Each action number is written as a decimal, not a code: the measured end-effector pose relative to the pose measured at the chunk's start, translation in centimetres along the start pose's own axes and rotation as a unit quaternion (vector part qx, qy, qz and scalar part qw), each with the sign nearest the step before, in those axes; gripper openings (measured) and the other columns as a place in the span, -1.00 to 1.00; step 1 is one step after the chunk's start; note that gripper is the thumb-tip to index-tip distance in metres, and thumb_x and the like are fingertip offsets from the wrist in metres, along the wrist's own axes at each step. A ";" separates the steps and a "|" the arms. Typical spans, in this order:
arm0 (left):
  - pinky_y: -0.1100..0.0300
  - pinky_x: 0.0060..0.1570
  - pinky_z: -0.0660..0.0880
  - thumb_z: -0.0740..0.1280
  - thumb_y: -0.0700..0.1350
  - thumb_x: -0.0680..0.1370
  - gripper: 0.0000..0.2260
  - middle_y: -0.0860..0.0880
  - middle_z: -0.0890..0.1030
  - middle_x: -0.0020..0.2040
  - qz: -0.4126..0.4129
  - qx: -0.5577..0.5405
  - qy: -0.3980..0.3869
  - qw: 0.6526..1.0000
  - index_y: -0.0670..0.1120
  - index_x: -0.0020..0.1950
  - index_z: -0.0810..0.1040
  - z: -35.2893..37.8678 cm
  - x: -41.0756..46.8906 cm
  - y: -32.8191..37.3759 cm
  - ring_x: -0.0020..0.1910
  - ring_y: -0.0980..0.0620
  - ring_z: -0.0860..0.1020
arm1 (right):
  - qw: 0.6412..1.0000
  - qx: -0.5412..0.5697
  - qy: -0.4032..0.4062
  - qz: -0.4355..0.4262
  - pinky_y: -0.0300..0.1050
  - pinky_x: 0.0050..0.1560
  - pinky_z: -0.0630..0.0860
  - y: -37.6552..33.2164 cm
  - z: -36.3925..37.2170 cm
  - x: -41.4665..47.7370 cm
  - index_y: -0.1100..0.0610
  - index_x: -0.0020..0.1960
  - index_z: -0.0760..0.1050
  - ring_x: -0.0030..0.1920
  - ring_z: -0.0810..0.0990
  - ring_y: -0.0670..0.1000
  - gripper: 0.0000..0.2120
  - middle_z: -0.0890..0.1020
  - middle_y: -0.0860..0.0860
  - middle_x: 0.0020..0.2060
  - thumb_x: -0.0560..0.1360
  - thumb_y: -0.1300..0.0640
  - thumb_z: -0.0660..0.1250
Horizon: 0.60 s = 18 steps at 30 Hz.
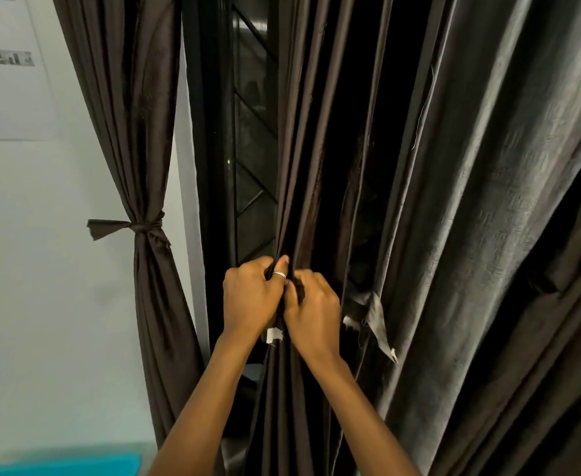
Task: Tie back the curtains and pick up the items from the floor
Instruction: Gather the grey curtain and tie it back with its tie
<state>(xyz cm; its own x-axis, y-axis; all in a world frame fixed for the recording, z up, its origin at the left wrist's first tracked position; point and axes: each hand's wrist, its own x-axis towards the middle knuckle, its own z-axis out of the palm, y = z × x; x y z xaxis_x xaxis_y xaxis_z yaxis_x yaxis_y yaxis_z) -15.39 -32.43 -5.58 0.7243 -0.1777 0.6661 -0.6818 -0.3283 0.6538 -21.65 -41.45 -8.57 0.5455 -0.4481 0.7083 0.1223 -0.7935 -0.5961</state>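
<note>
Two bare forearms reach forward. Left hand (251, 297) and right hand (311, 312) both pinch gathered folds of the middle dark curtain (299, 166) before the window (253, 139). Bunching fabric tightly before knotting should help. Farther left, another curtain (137, 132) is already tied (144, 226).

Two hands and two forearms (213, 389) are seen. A thin, shiny silver ring (279, 274) is worn on one finger of the left hand (251, 297). The right hand (313, 310) and both forearms are left bare.
</note>
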 end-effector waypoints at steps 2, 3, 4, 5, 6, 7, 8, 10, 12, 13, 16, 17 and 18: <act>0.35 -0.51 0.20 0.35 0.04 0.61 -0.55 0.06 0.36 -0.57 0.002 0.007 0.002 1.000 -0.02 -0.45 0.34 -0.1 0.1 -0.1 -0.56 0.08 0.39 | 1.000 0.017 -0.008 0.000 -0.18 -0.13 0.56 0.0 0.7 0.0 0.09 0.06 0.58 -0.16 0.58 -0.13 -0.91 0.59 -0.08 -0.11 0.63 0.13 0.30; 0.35 -0.51 0.22 0.35 0.03 0.61 -0.55 0.06 0.36 -0.57 0.001 0.012 0.003 1.000 -0.01 -0.45 0.33 -0.1 0.2 -0.1 -0.56 0.08 0.38 | 1.000 0.020 -0.009 -0.001 -0.17 -0.13 0.56 -0.1 0.9 0.0 0.09 0.05 0.58 -0.16 0.58 -0.12 -0.90 0.59 -0.08 -0.12 0.64 0.14 0.29; 0.36 -0.51 0.23 0.35 0.03 0.61 -0.55 0.06 0.37 -0.56 0.000 0.012 0.003 1.000 0.00 -0.45 0.33 -0.1 0.3 -0.3 -0.56 0.08 0.39 | 1.000 0.023 -0.009 -0.002 -0.17 -0.13 0.56 -0.1 1.1 -0.1 0.10 0.05 0.58 -0.16 0.58 -0.12 -0.90 0.58 -0.08 -0.12 0.63 0.15 0.29; 0.36 -0.50 0.24 0.34 0.04 0.61 -0.55 0.05 0.38 -0.56 -0.002 0.007 0.000 1.000 -0.01 -0.45 0.35 -0.2 0.4 -0.4 -0.55 0.08 0.40 | 1.000 0.026 -0.008 -0.004 -0.19 -0.14 0.55 -0.1 1.2 -0.1 0.11 0.05 0.58 -0.17 0.57 -0.13 -0.91 0.58 -0.08 -0.12 0.63 0.16 0.29; 0.35 -0.50 0.25 0.32 0.07 0.62 -0.56 0.04 0.41 -0.55 -0.006 -0.002 -0.005 1.000 -0.03 -0.44 0.39 -0.3 0.4 -0.4 -0.54 0.07 0.43 | 1.000 0.027 -0.006 -0.005 -0.23 -0.16 0.53 -0.1 1.3 -0.2 0.11 0.05 0.58 -0.18 0.56 -0.13 -0.91 0.57 -0.08 -0.13 0.63 0.17 0.29; 0.34 -0.50 0.27 0.30 0.10 0.63 -0.56 0.03 0.45 -0.54 -0.008 -0.012 -0.012 1.000 -0.05 -0.42 0.44 -0.4 0.4 -0.3 -0.52 0.06 0.47 | 1.000 0.027 -0.002 -0.007 -0.30 -0.19 0.50 -0.2 1.3 -0.2 0.11 0.04 0.57 -0.20 0.55 -0.14 -0.92 0.56 -0.09 -0.13 0.63 0.17 0.29; 0.27 -0.49 0.34 0.28 0.15 0.63 -0.54 0.01 0.49 -0.53 -0.008 -0.020 -0.019 1.000 -0.06 -0.40 0.50 -0.4 0.3 -0.2 -0.50 0.06 0.50 | 1.000 0.026 0.001 -0.009 -0.35 -0.21 0.46 -0.2 1.3 -0.2 0.12 0.03 0.57 -0.22 0.53 -0.15 -0.92 0.55 -0.10 -0.14 0.63 0.17 0.29; 0.25 -0.48 0.39 0.26 0.26 0.60 -0.48 0.00 0.49 -0.53 -0.014 -0.022 -0.033 0.999 -0.09 -0.40 0.50 -0.5 0.2 0.4 -0.51 0.07 0.51 | 1.000 0.024 -0.001 -0.013 -0.41 -0.25 0.39 -0.1 1.4 -0.3 0.14 0.03 0.56 -0.25 0.48 -0.17 -0.92 0.52 -0.11 -0.15 0.64 0.16 0.29; 0.31 -0.52 0.34 0.33 0.33 0.52 -0.42 0.02 0.40 -0.57 -0.028 -0.003 -0.040 0.999 -0.10 -0.44 0.38 -0.5 0.2 1.0 -0.56 0.09 0.43 | 1.000 0.016 -0.009 -0.016 -0.40 -0.29 0.37 0.1 1.5 -0.3 0.17 0.02 0.55 -0.28 0.46 -0.17 -0.90 0.52 -0.08 -0.17 0.64 0.15 0.29; 0.32 -0.53 0.31 0.36 0.32 0.50 -0.43 0.03 0.37 -0.58 -0.028 0.014 -0.037 0.999 -0.09 -0.45 0.34 -0.5 0.3 1.3 -0.58 0.10 0.40 | 1.000 0.013 -0.015 -0.019 -0.39 -0.30 0.36 0.3 1.5 -0.3 0.18 0.01 0.55 -0.29 0.46 -0.17 -0.89 0.52 -0.05 -0.18 0.64 0.15 0.29; 0.28 -0.46 0.27 0.36 0.13 0.58 -0.53 0.04 0.41 -0.56 -0.031 0.040 -0.011 0.999 -0.05 -0.45 0.36 -0.3 0.7 0.9 -0.55 0.11 0.42 | 0.997 0.013 -0.067 -0.040 -0.41 -0.22 0.41 0.4 0.7 0.2 0.13 0.03 0.58 -0.22 0.52 -0.20 -0.90 0.54 -0.09 -0.15 0.62 0.16 0.30; 0.25 -0.45 0.25 0.34 0.09 0.60 -0.54 0.03 0.41 -0.55 -0.036 0.040 -0.003 0.999 -0.04 -0.45 0.36 -0.3 0.9 0.6 -0.55 0.10 0.42 | 0.995 0.013 -0.089 -0.045 -0.41 -0.14 0.46 0.4 0.2 0.4 0.12 0.09 0.61 -0.13 0.57 -0.19 -0.87 0.56 -0.10 -0.08 0.60 0.17 0.31; 0.22 -0.45 0.24 0.33 0.08 0.60 -0.53 0.03 0.39 -0.56 -0.038 0.040 0.002 0.998 -0.05 -0.45 0.34 -0.3 1.0 0.3 -0.55 0.08 0.41 | 0.994 0.004 -0.095 -0.047 -0.35 -0.03 0.53 0.4 -0.4 0.5 0.11 0.17 0.62 -0.02 0.59 -0.17 -0.80 0.58 -0.09 0.02 0.59 0.18 0.31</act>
<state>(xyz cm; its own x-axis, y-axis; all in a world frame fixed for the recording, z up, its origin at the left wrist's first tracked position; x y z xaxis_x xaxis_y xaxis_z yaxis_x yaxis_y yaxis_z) -14.92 -32.44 -4.60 0.7734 -0.1452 0.6170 -0.6138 -0.4144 0.6719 -21.67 -42.15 -8.25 0.6771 -0.2853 0.6783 0.1875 -0.8245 -0.5339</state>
